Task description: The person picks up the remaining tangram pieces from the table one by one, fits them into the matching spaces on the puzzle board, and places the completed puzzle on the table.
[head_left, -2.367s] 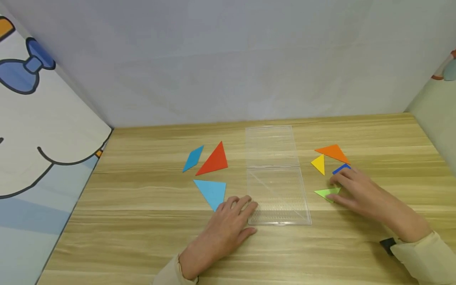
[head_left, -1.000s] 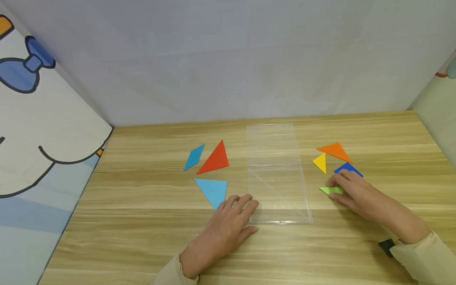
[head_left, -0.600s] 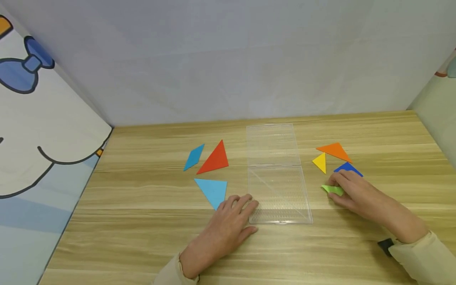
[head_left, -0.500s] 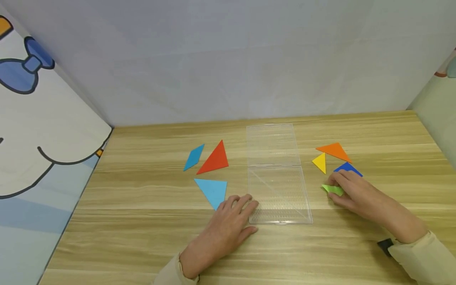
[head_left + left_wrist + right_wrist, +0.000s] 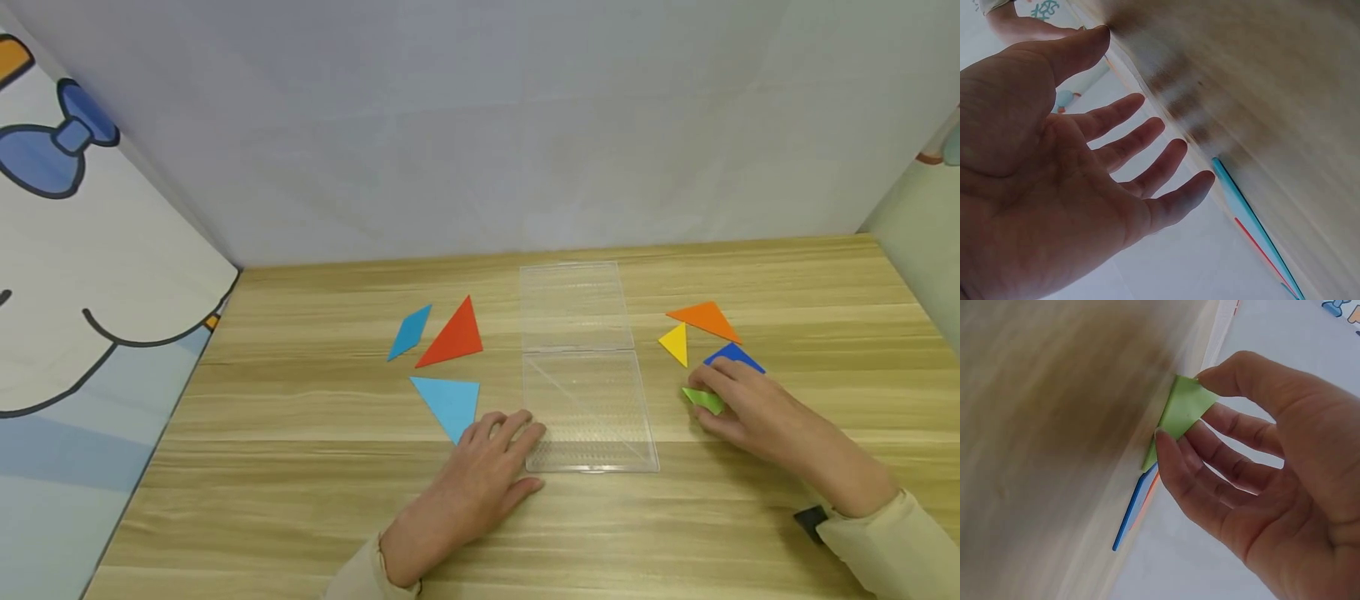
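Thumb and fingers of my right hand (image 5: pixel 761 412) pinch a green tangram triangle (image 5: pixel 703 401), part of which they cover. In the right wrist view the green triangle (image 5: pixel 1186 405) lies close to the tabletop; I cannot tell if it is fully lifted. Just beyond that hand is a dark blue tangram piece (image 5: pixel 735 355), partly hidden by the fingers. My left hand (image 5: pixel 468 487) lies with relaxed, spread fingers at the left edge of a clear, unfolded plastic case (image 5: pixel 592 470). It covers the tip of a light blue triangle (image 5: pixel 452 402). The left wrist view shows its palm (image 5: pixel 1072 206) holding nothing.
A yellow triangle (image 5: pixel 677 344) and an orange triangle (image 5: pixel 708 320) lie at the right, beyond the right hand. On the left are a red triangle (image 5: pixel 456 336) and a blue parallelogram (image 5: pixel 409 332). A pale wall (image 5: pixel 450 167) rises behind the wooden table (image 5: pixel 262 400).
The right hand has taken hold of the green triangle and drawn it slightly right, turning it a little. More of the dark blue piece now shows. The left hand stays in place.
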Demonstrator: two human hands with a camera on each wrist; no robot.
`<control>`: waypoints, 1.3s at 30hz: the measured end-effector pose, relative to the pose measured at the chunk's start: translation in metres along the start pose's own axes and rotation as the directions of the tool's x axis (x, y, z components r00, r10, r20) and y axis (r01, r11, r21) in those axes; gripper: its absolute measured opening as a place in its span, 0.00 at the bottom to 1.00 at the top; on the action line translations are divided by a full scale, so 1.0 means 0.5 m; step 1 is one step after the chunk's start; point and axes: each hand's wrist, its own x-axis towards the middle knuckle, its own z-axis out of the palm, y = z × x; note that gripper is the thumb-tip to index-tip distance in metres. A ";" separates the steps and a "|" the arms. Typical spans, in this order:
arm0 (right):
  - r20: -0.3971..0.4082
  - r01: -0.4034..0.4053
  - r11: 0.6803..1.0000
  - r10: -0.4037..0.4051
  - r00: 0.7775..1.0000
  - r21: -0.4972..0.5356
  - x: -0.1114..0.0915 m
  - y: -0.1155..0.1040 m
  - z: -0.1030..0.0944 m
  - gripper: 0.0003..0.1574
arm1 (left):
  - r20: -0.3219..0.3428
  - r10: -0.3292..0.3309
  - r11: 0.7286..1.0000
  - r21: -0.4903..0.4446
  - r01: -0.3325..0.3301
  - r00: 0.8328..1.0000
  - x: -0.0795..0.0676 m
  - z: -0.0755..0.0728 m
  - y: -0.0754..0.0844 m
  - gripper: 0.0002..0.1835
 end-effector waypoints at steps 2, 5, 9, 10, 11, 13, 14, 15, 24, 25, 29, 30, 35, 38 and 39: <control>-0.005 -0.005 1.000 0.005 1.000 -0.002 0.000 -0.001 0.000 0.22 | -0.002 0.001 1.000 0.000 -0.001 1.000 0.000 0.001 0.000 0.28; -0.010 -0.020 1.000 0.020 1.000 -0.004 0.002 -0.003 -0.001 0.22 | -0.004 0.000 1.000 -0.001 0.000 1.000 0.000 0.002 0.000 0.28; -0.023 -0.039 0.999 0.039 0.999 -0.015 0.003 -0.009 -0.002 0.21 | -0.007 -0.001 1.000 0.001 0.001 1.000 0.000 0.003 0.000 0.28; -0.022 -0.046 0.999 0.046 0.999 -0.020 0.003 -0.010 -0.001 0.21 | -0.007 -0.001 1.000 0.001 0.001 1.000 0.001 0.003 0.000 0.28; -0.019 -0.053 0.998 0.053 0.998 -0.025 0.004 -0.012 -0.001 0.21 | -0.007 -0.001 1.000 0.002 0.001 1.000 0.001 0.003 0.000 0.28; -0.012 -0.070 0.997 0.069 0.998 -0.039 0.003 -0.015 0.000 0.20 | -0.002 -0.004 1.000 0.009 0.004 1.000 0.001 0.003 0.001 0.28; -0.006 -0.078 0.996 0.078 0.997 -0.047 0.003 -0.016 0.001 0.20 | 0.002 -0.005 1.000 0.011 0.005 1.000 0.001 0.004 0.001 0.28; 0.001 -0.085 0.995 0.085 0.996 -0.053 0.003 -0.017 0.000 0.20 | 0.005 -0.006 1.000 0.013 0.006 1.000 0.001 0.004 0.002 0.28; 0.019 -0.082 0.996 0.083 0.996 -0.042 -0.001 -0.024 0.003 0.24 | -0.003 0.005 0.999 0.035 -0.005 1.000 0.000 0.005 0.003 0.27; 0.013 -0.072 0.997 0.073 0.997 -0.042 -0.001 -0.025 0.003 0.24 | -0.006 0.007 0.999 0.036 -0.007 1.000 0.000 0.006 0.003 0.27; -0.010 -0.046 0.998 0.045 0.999 -0.041 0.000 -0.027 0.003 0.25 | -0.010 0.008 0.999 0.037 -0.008 1.000 0.000 0.006 0.003 0.27; -0.014 -0.043 0.998 0.043 0.999 -0.039 0.001 -0.028 0.003 0.25 | -0.011 0.008 0.999 0.036 -0.008 1.000 0.000 0.006 0.003 0.27; -0.019 -0.060 0.998 0.059 0.998 -0.034 0.005 -0.032 0.003 0.24 | -0.010 0.007 1.000 0.022 -0.006 1.000 0.000 0.005 0.002 0.27; -0.008 -0.071 0.997 0.071 0.997 -0.029 0.006 -0.034 0.002 0.23 | -0.003 0.004 1.000 0.019 -0.003 1.000 0.000 0.005 0.003 0.27; -0.002 -0.071 0.997 0.071 0.997 -0.030 0.006 -0.035 0.001 0.22 | -0.001 0.003 1.000 0.018 -0.003 1.000 0.000 0.004 0.003 0.28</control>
